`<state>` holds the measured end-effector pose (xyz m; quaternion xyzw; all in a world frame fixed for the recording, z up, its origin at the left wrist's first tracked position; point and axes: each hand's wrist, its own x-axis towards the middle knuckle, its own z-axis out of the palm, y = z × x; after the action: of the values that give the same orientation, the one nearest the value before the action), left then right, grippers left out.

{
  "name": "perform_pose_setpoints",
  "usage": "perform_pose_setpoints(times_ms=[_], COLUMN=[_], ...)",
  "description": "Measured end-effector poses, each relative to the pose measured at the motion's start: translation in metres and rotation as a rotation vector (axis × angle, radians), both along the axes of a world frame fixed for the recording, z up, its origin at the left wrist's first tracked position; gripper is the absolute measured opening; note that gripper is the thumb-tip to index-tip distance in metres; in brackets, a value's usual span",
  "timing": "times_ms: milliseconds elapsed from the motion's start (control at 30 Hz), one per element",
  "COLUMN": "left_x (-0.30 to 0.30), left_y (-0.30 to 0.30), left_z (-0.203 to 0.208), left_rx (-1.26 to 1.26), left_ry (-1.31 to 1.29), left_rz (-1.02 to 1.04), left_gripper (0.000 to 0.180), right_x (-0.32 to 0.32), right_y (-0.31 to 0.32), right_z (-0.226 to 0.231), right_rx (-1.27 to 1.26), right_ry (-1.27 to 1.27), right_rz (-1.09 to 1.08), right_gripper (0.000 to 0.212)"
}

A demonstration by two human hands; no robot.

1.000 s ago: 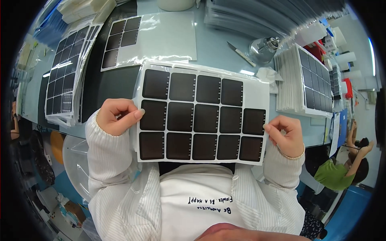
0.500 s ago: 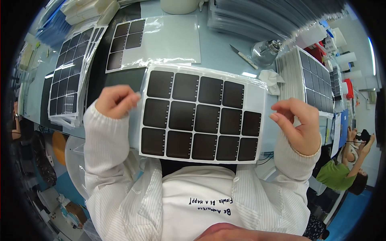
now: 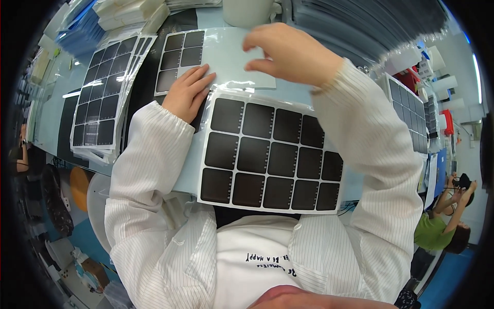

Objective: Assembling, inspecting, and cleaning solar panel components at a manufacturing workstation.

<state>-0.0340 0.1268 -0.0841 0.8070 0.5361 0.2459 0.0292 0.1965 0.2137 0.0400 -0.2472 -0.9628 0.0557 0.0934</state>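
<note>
My left hand (image 3: 189,92) lies with fingers stretched on the lower edge of a backing sheet (image 3: 239,56) that carries a few dark square stickers at its left and is bare elsewhere. My right hand (image 3: 290,54) is over that sheet's right part, thumb and fingers curved apart, nothing visible between them. Nearer me lies a larger sheet of dark rounded-square stickers (image 3: 267,157), one place at its upper right hidden by my right sleeve. That sheet reaches past the table's front edge.
A stack of dark sticker sheets (image 3: 100,92) lies at the left, another (image 3: 409,110) at the right. Clear plastic sleeves (image 3: 360,31) are piled at the far right. A white mug (image 3: 248,11) stands at the back. A person in green (image 3: 435,232) is off to the right.
Both hands have moved forward from beside the near sheet. My left hand has come down on the far sheet; my right arm now reaches across the near sheet, covering the knife and most of the bottle.
</note>
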Motion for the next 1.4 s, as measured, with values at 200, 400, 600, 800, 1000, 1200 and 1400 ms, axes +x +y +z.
perform_pose_setpoints(times_ms=[200, 400, 600, 800, 1000, 1200, 1400], left_x=[0.001, -0.001, 0.002, 0.002, 0.001, 0.001, 0.002], left_y=[0.001, -0.006, -0.009, -0.01, -0.01, -0.009, -0.01], left_z=[0.0, -0.001, 0.001, 0.003, -0.001, 0.002, 0.006], left_rx=[-0.021, -0.074, -0.123, -0.159, -0.168, -0.171, -0.18], left_ry=[-0.071, -0.073, 0.011, 0.032, 0.01, -0.007, -0.004], left_rz=[0.007, -0.012, 0.016, 0.03, 0.037, 0.033, 0.025], left_gripper=[0.033, 0.033, 0.038, 0.04, 0.043, 0.044, 0.044], right_x=[-0.075, -0.1, -0.1, -0.104, -0.11, -0.107, -0.103], right_y=[0.049, 0.06, 0.07, 0.069, 0.071, 0.069, 0.071], right_z=[-0.066, -0.108, -0.115, -0.113, -0.118, -0.107, -0.095], right_rx=[0.023, 0.007, 0.008, 0.193, 0.474, 0.517, 0.423], right_ry=[0.099, 0.169, 0.203, 0.151, 0.084, 0.153, 0.356], right_rz=[0.077, 0.098, 0.13, 0.188, 0.299, 0.435, 0.375], right_gripper=[0.039, 0.042, 0.047, 0.042, 0.026, 0.008, 0.007])
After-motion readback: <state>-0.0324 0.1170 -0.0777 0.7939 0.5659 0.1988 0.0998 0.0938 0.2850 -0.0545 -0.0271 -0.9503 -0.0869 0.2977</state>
